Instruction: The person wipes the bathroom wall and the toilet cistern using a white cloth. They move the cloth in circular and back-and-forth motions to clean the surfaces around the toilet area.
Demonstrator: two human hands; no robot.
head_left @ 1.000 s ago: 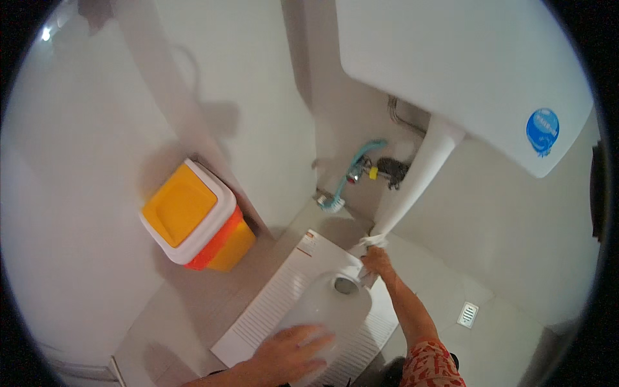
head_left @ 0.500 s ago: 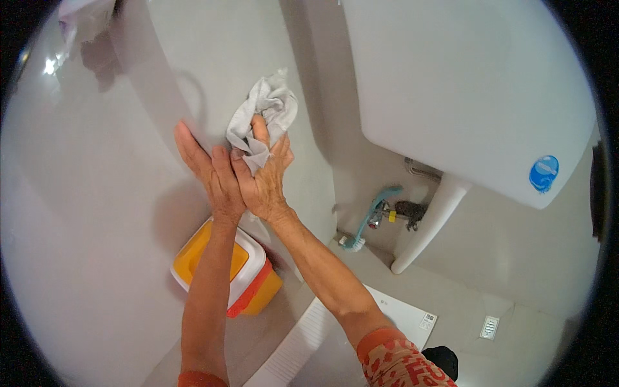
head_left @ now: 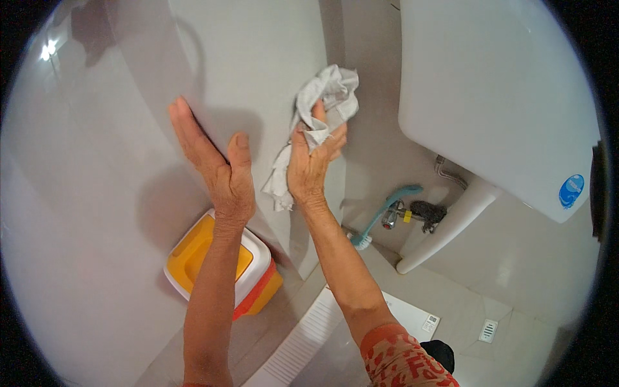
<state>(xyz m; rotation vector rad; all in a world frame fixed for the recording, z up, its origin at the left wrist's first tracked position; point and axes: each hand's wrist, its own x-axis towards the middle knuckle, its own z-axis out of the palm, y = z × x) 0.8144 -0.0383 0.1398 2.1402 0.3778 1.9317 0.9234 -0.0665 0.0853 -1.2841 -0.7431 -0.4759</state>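
A crumpled light-grey cloth (head_left: 340,97) is bunched in my right hand (head_left: 314,161), whose thumb and fingers close round it. One end of the cloth hangs down beside the wrist. My left hand (head_left: 216,168) is apart from it, to the left, with its thumb held away from the straight fingers and nothing in it. Behind both hands stands a smooth pale wall (head_left: 258,58), on which their shadows fall. Whether the left palm touches that wall I cannot tell.
Below my left hand stands a yellow and white lidded bin (head_left: 261,258). At right hangs a white cistern (head_left: 483,97) with a white pipe (head_left: 445,226) beneath. A teal brush (head_left: 380,216) leans by a valve (head_left: 390,219). A white squat toilet (head_left: 303,335) and a drain (head_left: 489,330) lie below.
My hands have come apart. The right one has moved right with the cloth, and a loose end of it now hangs down. The left hand's thumb has spread from its fingers.
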